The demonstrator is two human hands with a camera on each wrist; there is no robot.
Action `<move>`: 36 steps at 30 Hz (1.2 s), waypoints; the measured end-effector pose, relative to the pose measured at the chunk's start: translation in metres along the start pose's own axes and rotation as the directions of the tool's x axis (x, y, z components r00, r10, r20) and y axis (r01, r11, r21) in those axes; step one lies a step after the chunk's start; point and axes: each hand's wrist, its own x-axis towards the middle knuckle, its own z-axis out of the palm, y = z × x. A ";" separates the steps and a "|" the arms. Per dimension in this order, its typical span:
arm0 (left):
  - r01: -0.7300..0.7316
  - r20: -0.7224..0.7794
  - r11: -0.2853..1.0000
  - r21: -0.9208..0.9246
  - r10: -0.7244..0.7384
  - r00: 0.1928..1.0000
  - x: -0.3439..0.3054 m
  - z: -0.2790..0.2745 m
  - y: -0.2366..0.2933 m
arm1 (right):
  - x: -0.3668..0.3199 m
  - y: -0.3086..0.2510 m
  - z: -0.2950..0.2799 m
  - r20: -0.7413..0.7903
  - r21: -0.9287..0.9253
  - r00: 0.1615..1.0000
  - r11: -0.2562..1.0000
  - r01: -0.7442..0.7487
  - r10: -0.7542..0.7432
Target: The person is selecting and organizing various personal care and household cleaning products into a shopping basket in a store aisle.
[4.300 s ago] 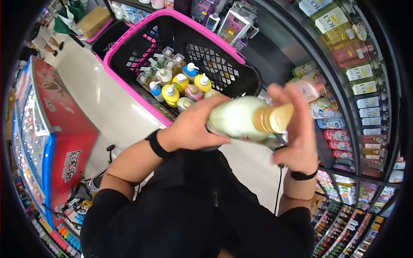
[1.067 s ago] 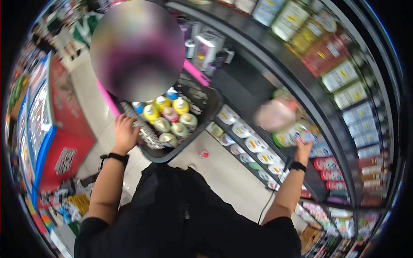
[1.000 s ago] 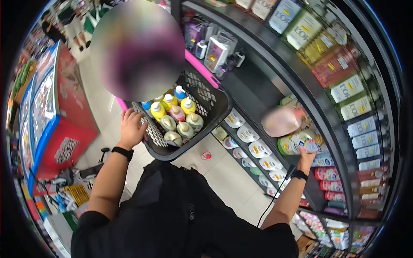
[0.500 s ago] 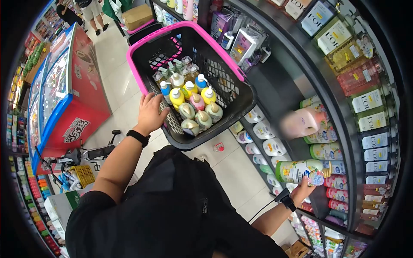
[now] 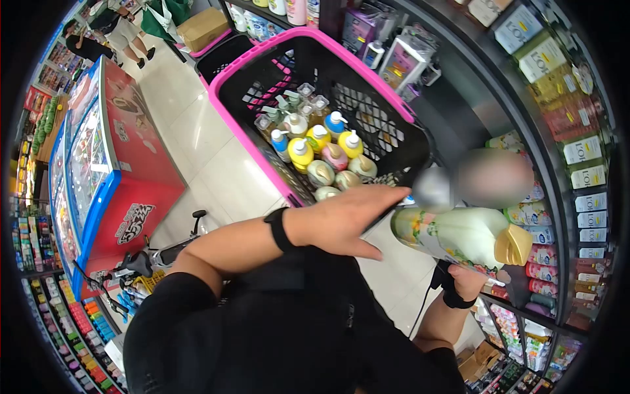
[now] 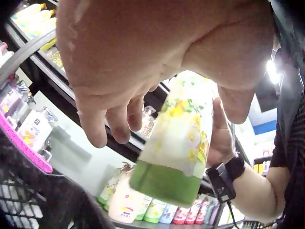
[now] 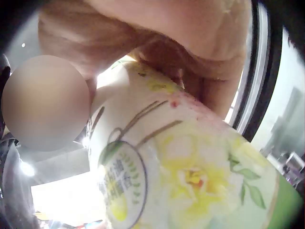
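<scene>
A pale green bottle (image 5: pixel 459 236) with a flowered label and a gold cap lies tilted in front of my chest, cap pointing right. My right hand (image 5: pixel 469 277) grips it from underneath. My left hand (image 5: pixel 384 220) reaches across with straight fingers to the bottle's base; whether it touches is unclear. In the left wrist view the left hand (image 6: pixel 143 57) hovers over the bottle (image 6: pixel 178 138), with the right hand (image 6: pixel 219 138) behind it. The right wrist view is filled by the label (image 7: pixel 181 171) under the right hand (image 7: pixel 190 33).
A black basket with a pink rim (image 5: pixel 243 131) stands ahead, holding several pump bottles (image 5: pixel 315 148). Dark shelves of bottles (image 5: pixel 577 164) curve along the right. A red and blue freezer chest (image 5: pixel 111 171) stands left across the tiled aisle (image 5: pixel 197 151). People (image 5: pixel 98 33) are far off.
My right hand has taken the bottle off the shelf and brought it in front of my chest. My left hand has left the basket rim and swung right to the bottle's base.
</scene>
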 end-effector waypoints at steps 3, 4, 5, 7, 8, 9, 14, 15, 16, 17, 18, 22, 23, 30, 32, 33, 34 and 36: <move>-0.019 -0.073 0.992 -0.122 0.011 0.997 -0.015 -0.024 -0.012 | 0.006 0.014 0.070 0.036 -0.073 0.999 0.997 0.001 0.002; 0.042 -0.081 0.982 -0.185 -0.058 0.995 -0.024 -0.036 -0.017 | 0.009 0.016 0.095 0.053 -0.165 0.999 0.986 0.002 0.007; 0.093 -0.094 0.965 -0.247 -0.119 0.988 -0.031 -0.049 -0.024 | 0.018 0.014 0.115 0.069 -0.204 0.997 0.979 -0.010 0.024; 0.115 -0.077 0.952 -0.283 -0.142 0.987 -0.050 -0.084 -0.039 | 0.042 0.000 0.166 0.100 -0.281 0.993 0.959 -0.029 0.059; 0.113 -0.071 0.955 -0.273 -0.137 0.988 -0.058 -0.097 -0.051 | 0.057 -0.005 0.180 0.146 -0.274 0.988 0.962 -0.017 0.059; 0.115 -0.067 0.957 -0.268 -0.137 0.988 -0.064 -0.106 -0.063 | 0.067 -0.018 0.195 0.188 -0.236 0.980 0.971 -0.021 0.066; -0.010 -0.214 0.992 -0.129 -0.018 0.977 -0.079 -0.139 -0.101 | 0.112 -0.090 0.223 0.245 -0.537 0.969 0.838 0.103 0.038; -0.017 -0.203 0.993 -0.115 -0.006 0.979 -0.079 -0.144 -0.106 | 0.122 -0.108 0.236 0.345 -0.643 0.933 0.751 0.152 0.107; -0.024 -0.200 0.994 -0.110 0.002 0.980 -0.079 -0.147 -0.111 | 0.133 -0.117 0.250 0.446 -0.722 0.890 0.624 0.298 0.091; 0.003 -0.184 0.995 -0.103 -0.022 0.983 -0.080 -0.148 -0.114 | 0.143 -0.121 0.266 0.546 -0.762 0.830 0.478 0.437 0.112; 0.034 -0.167 0.995 -0.098 -0.050 0.985 -0.081 -0.150 -0.118 | 0.148 -0.117 0.277 0.534 -0.785 0.839 0.433 0.444 0.108; 0.110 -0.098 0.983 -0.150 -0.125 0.987 -0.080 -0.162 -0.131 | 0.162 -0.094 0.287 0.518 -0.809 0.850 0.380 0.448 0.100; 0.131 -0.071 0.978 -0.160 -0.144 0.987 -0.078 -0.168 -0.131 | 0.165 -0.089 0.287 0.507 -0.807 0.856 0.404 0.431 0.100; 0.163 -0.168 0.978 0.132 -0.140 0.976 -0.096 -0.198 -0.162 | 0.172 -0.034 0.304 0.367 -0.831 0.928 0.470 0.297 0.063; 0.230 -0.268 0.936 0.266 -0.158 0.950 -0.110 -0.213 -0.174 | 0.172 -0.010 0.314 0.365 -0.842 0.929 0.446 0.303 0.060; 0.286 -0.324 0.899 0.331 -0.177 0.929 -0.117 -0.221 -0.181 | 0.171 -0.003 0.318 0.365 -0.856 0.924 0.431 0.285 0.113; 0.347 -0.386 0.853 0.389 -0.191 0.903 -0.122 -0.226 -0.188 | 0.169 0.007 0.322 0.365 -0.856 0.921 0.437 0.276 0.133; 0.387 -0.476 0.813 0.435 -0.157 0.865 -0.130 -0.224 -0.208 | 0.165 0.026 0.325 0.361 -0.864 0.915 0.434 0.254 0.182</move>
